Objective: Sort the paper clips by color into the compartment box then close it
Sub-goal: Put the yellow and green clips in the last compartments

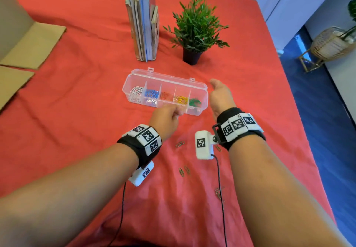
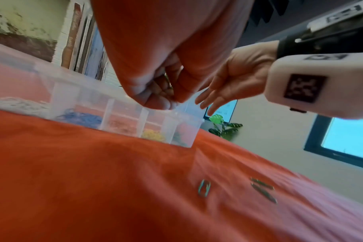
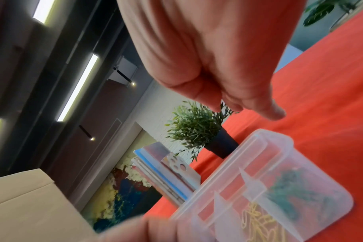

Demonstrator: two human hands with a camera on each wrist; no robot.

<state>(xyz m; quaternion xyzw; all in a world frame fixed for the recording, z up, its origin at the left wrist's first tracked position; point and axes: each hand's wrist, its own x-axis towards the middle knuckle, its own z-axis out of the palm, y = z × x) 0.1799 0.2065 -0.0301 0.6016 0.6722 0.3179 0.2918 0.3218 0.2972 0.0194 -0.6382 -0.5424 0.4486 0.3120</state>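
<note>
A clear compartment box point(image 1: 127, 87) lies open on the red cloth, its lid folded back. Its cells hold white, blue, red, yellow and green clips. My left hand point(image 1: 174, 112) hovers at the box's front rim near the yellow and green cells. In the left wrist view its fingers point(image 2: 166, 91) are curled together, and a thin sliver like a paper clip shows between them. My right hand point(image 1: 217, 88) is beside the box's right end with straight fingers and holds nothing. Several loose green clips point(image 1: 180, 144) lie on the cloth between my forearms.
Upright books point(image 1: 143, 19) and a small potted plant point(image 1: 196, 27) stand behind the box. Cardboard flaps point(image 1: 28, 44) lie at the far left. The table's right edge point(image 1: 300, 112) drops to a blue floor. Camera cables trail along the cloth under both wrists.
</note>
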